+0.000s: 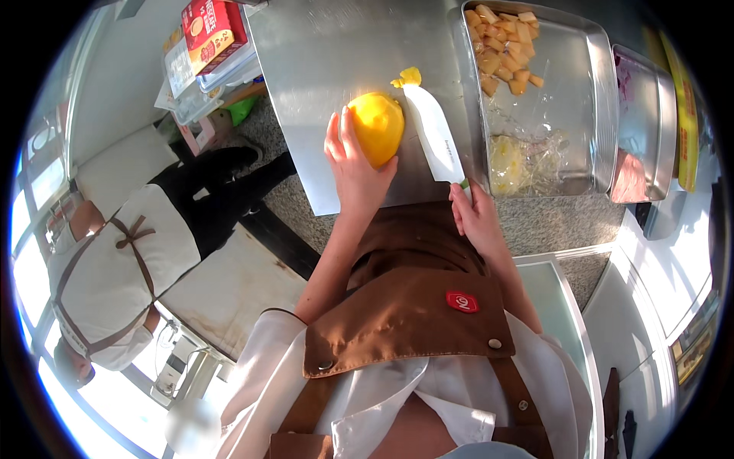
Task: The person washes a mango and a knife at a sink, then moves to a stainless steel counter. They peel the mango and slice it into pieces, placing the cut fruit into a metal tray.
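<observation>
A yellow fruit (377, 127), which looks like a peeled mango, rests on the stainless-steel worktop (344, 51). My left hand (360, 172) grips it from the near left side, with fingers and thumb around it. In my right hand (476, 215) is the handle of a broad kitchen knife (434, 135). The white blade points away from me, just right of the fruit and apart from it. A small yellow scrap (410, 76) lies at the blade's tip. My fingers hide most of the knife handle.
A deep metal tray (573, 103) on the right holds orange-fleshed fruit cubes (507, 49) and pale pieces in plastic film (510, 163). Beside it stands a smaller metal tray (659, 120) with something pink. Boxes (212, 34) are stacked at the left; a co-worker (126, 258) stands near.
</observation>
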`<action>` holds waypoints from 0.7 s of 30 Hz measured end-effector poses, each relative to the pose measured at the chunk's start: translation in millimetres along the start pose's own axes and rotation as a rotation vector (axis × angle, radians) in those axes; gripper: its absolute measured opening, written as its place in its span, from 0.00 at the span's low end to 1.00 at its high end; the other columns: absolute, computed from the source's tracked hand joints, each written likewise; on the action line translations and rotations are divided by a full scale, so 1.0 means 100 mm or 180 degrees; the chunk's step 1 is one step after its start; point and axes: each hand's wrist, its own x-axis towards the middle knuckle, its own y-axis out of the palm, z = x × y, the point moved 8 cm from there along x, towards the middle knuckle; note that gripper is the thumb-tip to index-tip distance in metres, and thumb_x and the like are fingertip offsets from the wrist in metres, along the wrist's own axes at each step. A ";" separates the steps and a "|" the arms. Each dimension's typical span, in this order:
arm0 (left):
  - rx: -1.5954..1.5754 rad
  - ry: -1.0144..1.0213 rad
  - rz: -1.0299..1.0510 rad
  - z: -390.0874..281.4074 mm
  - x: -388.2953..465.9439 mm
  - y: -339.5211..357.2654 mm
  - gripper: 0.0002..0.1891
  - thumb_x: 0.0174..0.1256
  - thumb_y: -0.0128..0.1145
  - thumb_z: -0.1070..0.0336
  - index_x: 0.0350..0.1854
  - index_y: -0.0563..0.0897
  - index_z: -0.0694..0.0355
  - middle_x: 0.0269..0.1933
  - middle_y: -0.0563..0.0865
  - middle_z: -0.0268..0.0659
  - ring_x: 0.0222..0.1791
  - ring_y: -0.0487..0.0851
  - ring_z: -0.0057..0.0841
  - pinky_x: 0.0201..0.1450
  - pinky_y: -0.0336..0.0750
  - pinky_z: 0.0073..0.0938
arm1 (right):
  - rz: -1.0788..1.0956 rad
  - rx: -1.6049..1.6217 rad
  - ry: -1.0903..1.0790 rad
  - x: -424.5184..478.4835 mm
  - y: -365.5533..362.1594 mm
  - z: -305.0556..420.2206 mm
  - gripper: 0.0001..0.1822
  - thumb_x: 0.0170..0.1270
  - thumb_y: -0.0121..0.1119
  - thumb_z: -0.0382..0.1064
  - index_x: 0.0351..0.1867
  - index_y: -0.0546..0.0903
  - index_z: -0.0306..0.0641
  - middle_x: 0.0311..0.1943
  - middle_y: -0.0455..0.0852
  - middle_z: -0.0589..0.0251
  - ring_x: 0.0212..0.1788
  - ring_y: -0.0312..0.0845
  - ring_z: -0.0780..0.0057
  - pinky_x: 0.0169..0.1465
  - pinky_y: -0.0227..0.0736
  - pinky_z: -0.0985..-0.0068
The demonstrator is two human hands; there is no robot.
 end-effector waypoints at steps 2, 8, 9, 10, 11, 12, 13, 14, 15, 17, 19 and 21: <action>0.0000 0.0173 0.0102 0.02 0.04 0.00 0.54 0.43 0.73 0.70 0.76 0.55 0.59 0.71 0.59 0.57 0.72 0.57 0.54 0.72 0.59 0.52 | 0.0067 0.0205 0.0087 0.03 -0.03 -0.07 0.18 0.77 0.51 0.51 0.33 0.73 0.39 0.16 0.68 0.73 0.14 0.62 0.87 0.18 0.58 0.82; 0.0152 0.0460 0.0455 0.03 0.13 0.05 0.54 0.43 0.74 0.70 0.76 0.56 0.55 0.71 0.61 0.52 0.73 0.57 0.49 0.72 0.63 0.47 | 0.0399 0.0844 0.0314 0.16 0.01 -0.21 0.21 0.78 0.46 0.55 0.34 0.72 0.40 0.16 0.68 0.73 0.14 0.60 0.86 0.19 0.58 0.83; 0.0051 0.0375 0.0458 0.03 0.14 0.06 0.54 0.41 0.75 0.70 0.76 0.58 0.54 0.70 0.62 0.51 0.73 0.58 0.50 0.71 0.64 0.47 | 0.0472 0.0974 0.0359 0.18 0.03 -0.24 0.21 0.79 0.45 0.55 0.35 0.73 0.40 0.16 0.67 0.74 0.14 0.60 0.86 0.20 0.58 0.83; -0.0049 0.0289 0.0460 0.03 0.15 0.06 0.54 0.40 0.76 0.70 0.75 0.60 0.52 0.70 0.63 0.50 0.72 0.58 0.50 0.70 0.64 0.48 | 0.0492 0.1047 0.0367 0.21 0.04 -0.25 0.21 0.79 0.45 0.55 0.35 0.72 0.41 0.16 0.67 0.74 0.15 0.60 0.86 0.20 0.58 0.83; -0.0147 0.0201 0.0462 0.03 0.16 0.06 0.55 0.38 0.77 0.70 0.75 0.61 0.50 0.70 0.64 0.49 0.72 0.59 0.50 0.69 0.65 0.49 | 0.0512 0.1121 0.0374 0.22 0.05 -0.23 0.20 0.79 0.45 0.55 0.34 0.72 0.41 0.16 0.67 0.74 0.15 0.60 0.86 0.20 0.58 0.83; -0.0225 0.0296 0.0438 0.05 0.17 0.08 0.55 0.36 0.80 0.68 0.74 0.63 0.50 0.68 0.65 0.47 0.70 0.62 0.48 0.68 0.67 0.47 | 0.0537 0.1195 0.0384 0.25 0.07 -0.23 0.20 0.79 0.45 0.55 0.34 0.71 0.42 0.16 0.66 0.74 0.15 0.59 0.86 0.20 0.58 0.83; -0.0292 0.0307 0.0465 0.06 0.18 0.10 0.56 0.35 0.80 0.69 0.74 0.63 0.50 0.67 0.66 0.47 0.69 0.64 0.48 0.68 0.67 0.47 | 0.0567 0.1286 0.0340 0.27 0.09 -0.24 0.20 0.79 0.45 0.55 0.33 0.71 0.42 0.16 0.66 0.74 0.14 0.59 0.86 0.20 0.58 0.83; -0.0360 0.0317 0.0492 0.07 0.19 0.11 0.56 0.35 0.81 0.69 0.74 0.64 0.50 0.67 0.67 0.47 0.67 0.65 0.47 0.68 0.68 0.47 | 0.0596 0.1375 0.0295 0.30 0.10 -0.26 0.21 0.78 0.45 0.56 0.33 0.71 0.42 0.16 0.66 0.75 0.13 0.59 0.87 0.19 0.58 0.83; -0.0435 0.0320 0.0513 0.08 0.19 0.13 0.56 0.34 0.81 0.69 0.74 0.64 0.51 0.66 0.68 0.47 0.66 0.67 0.47 0.67 0.68 0.47 | 0.0625 0.1453 0.0250 0.33 0.11 -0.27 0.21 0.78 0.46 0.56 0.32 0.71 0.42 0.16 0.66 0.75 0.13 0.59 0.87 0.19 0.57 0.83; -0.0355 0.0423 0.0522 0.05 0.20 0.13 0.57 0.33 0.82 0.69 0.73 0.64 0.52 0.64 0.70 0.46 0.64 0.69 0.46 0.67 0.68 0.46 | 0.0718 0.1569 0.0238 0.35 0.14 -0.28 0.22 0.78 0.46 0.57 0.32 0.71 0.43 0.15 0.66 0.75 0.13 0.59 0.87 0.18 0.57 0.84; -0.0312 0.0497 0.0514 0.04 0.20 0.14 0.57 0.32 0.82 0.69 0.73 0.64 0.53 0.63 0.71 0.46 0.63 0.70 0.45 0.67 0.69 0.45 | 0.0775 0.1633 0.0219 0.37 0.15 -0.27 0.22 0.78 0.46 0.58 0.31 0.71 0.43 0.15 0.66 0.76 0.13 0.58 0.88 0.18 0.56 0.84; -0.0304 0.0548 0.0502 0.05 0.20 0.15 0.57 0.32 0.82 0.68 0.73 0.64 0.55 0.62 0.72 0.45 0.63 0.70 0.44 0.67 0.69 0.44 | 0.0786 0.1656 0.0196 0.38 0.14 -0.26 0.22 0.77 0.47 0.58 0.31 0.71 0.43 0.15 0.65 0.76 0.13 0.57 0.88 0.18 0.56 0.85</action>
